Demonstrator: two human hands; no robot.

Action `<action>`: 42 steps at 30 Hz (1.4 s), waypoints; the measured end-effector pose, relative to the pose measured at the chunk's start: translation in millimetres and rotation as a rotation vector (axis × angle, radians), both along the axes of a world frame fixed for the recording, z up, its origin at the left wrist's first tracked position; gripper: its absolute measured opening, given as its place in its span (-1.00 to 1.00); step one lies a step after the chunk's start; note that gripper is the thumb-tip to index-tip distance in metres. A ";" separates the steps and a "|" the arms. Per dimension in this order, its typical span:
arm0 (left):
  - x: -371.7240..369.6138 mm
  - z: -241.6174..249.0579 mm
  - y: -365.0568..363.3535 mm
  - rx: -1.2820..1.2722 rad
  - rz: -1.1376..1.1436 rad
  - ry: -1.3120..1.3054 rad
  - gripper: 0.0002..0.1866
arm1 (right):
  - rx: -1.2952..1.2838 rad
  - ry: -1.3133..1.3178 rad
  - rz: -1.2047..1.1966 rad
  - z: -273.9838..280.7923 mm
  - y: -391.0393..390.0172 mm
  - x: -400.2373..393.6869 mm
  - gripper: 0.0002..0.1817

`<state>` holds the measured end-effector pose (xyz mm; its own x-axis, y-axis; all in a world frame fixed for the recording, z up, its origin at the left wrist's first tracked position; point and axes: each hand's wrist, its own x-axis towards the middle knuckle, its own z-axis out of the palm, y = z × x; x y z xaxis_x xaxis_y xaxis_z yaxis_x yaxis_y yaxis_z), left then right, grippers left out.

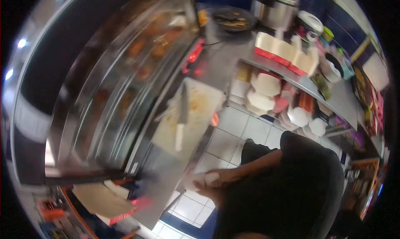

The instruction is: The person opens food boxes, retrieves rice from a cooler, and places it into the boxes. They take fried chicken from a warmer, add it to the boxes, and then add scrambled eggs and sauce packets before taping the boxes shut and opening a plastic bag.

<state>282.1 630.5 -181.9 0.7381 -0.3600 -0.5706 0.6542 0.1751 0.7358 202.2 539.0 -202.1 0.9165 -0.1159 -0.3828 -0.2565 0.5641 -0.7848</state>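
My right hand [210, 185] is blurred beside the steel counter's edge, its fingers curled around something whitish that I cannot make out. Of my left arm, only a patch of skin shows at the bottom edge; the left hand is out of sight. A knife [181, 110] with a white handle lies on a stained white cutting board [166, 133], above and to the left of my right hand. The board rests on the steel counter [162, 189].
A glass display case [104, 101] with blurred food stands left of the board. Open red-and-white boxes [277, 49] sit on a steel shelf, with more below. A dark pan [233, 19] and a metal pot [282, 8] stand at the back.
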 end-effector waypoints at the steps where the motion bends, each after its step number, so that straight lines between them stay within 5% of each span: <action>1: -15.9 25.2 -39.7 0.083 -0.026 -0.088 -0.34 | -0.366 -0.111 -0.087 27.3 -43.0 -18.2 -0.31; 3: -44.9 52.4 -112.2 0.132 -0.093 -0.204 -0.34 | -0.129 0.271 -0.179 53.9 -107.5 -64.0 -0.28; 5: -50.7 37.1 -163.7 -0.149 -0.183 -0.222 -0.33 | -0.113 0.253 -0.518 75.4 -157.2 -112.6 -0.38; 9: -88.0 95.6 -254.3 -0.308 -0.306 -0.054 -0.35 | 0.130 0.007 -1.182 99.4 -259.5 -221.1 -0.48; 12: -98.3 101.5 -292.0 -0.394 -0.469 0.029 -0.30 | 0.198 -0.249 -1.388 135.5 -317.6 -287.5 -0.48; 14: -106.3 104.6 -317.7 -0.464 -0.585 0.077 -0.30 | 0.217 -0.463 -1.424 153.7 -348.6 -311.7 -0.50; 19: -109.2 116.2 -376.0 -0.730 -0.856 0.404 -0.26 | -0.013 -0.201 -1.786 154.6 -426.8 -320.7 -0.48; 21: -95.3 110.3 -401.6 -0.648 -0.888 0.446 -0.25 | -0.123 -0.196 -1.968 155.8 -461.4 -316.7 -0.43; 22: -89.0 107.7 -413.6 -0.558 -0.904 0.479 -0.23 | -0.146 -0.195 -1.969 145.2 -488.4 -319.7 -0.43; 24: -74.8 105.4 -437.3 -0.555 -0.945 0.455 -0.24 | -0.506 0.338 -2.073 136.0 -535.7 -321.4 -0.31; 26: -59.9 105.1 -463.7 -0.550 -1.001 0.419 -0.24 | -0.447 0.283 -2.030 151.0 -560.9 -321.1 -0.28; 28: -49.3 106.9 -491.6 -0.507 -1.062 0.301 -0.24 | 0.237 0.306 -2.222 103.3 -610.3 -338.6 -0.42; 29: -45.2 107.8 -508.1 -0.514 -1.080 0.308 -0.24 | 0.271 -0.008 -2.126 59.6 -622.6 -353.2 -0.50; 31: -41.2 109.5 -537.3 -0.544 -1.158 0.372 -0.24 | 0.314 0.047 -2.150 -6.4 -654.1 -370.2 -0.51; 33: -45.9 114.2 -565.0 -0.515 -1.231 0.384 -0.25 | 0.377 0.128 -2.169 -16.8 -648.2 -378.5 -0.53; 35: -57.7 115.8 -591.8 -0.481 -1.337 0.387 -0.27 | 0.176 0.299 -2.179 26.5 -619.1 -352.5 -0.57; 37: -75.5 110.9 -609.6 -0.469 -1.413 0.363 -0.27 | -0.228 0.541 -2.310 138.3 -565.5 -282.3 -0.50; 39: -101.6 133.2 -612.5 -0.471 -1.513 0.323 -0.15 | -0.813 0.570 -2.237 134.8 -511.7 -264.8 -0.42; 41: -122.4 190.7 -609.4 -0.475 -1.733 0.256 -0.07 | -0.503 0.252 -2.078 145.9 -464.7 -252.8 -0.38; 42: -134.3 208.7 -607.1 -0.452 -1.955 0.179 0.01 | 0.000 -0.435 -1.763 185.0 -440.4 -240.9 -0.31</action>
<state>147.7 23.4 26.8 -0.7924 -0.5627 -0.2355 0.2027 -0.6070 0.7684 -38.7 98.7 -17.0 -0.2424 -0.9541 -0.1758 0.7758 -0.0818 -0.6257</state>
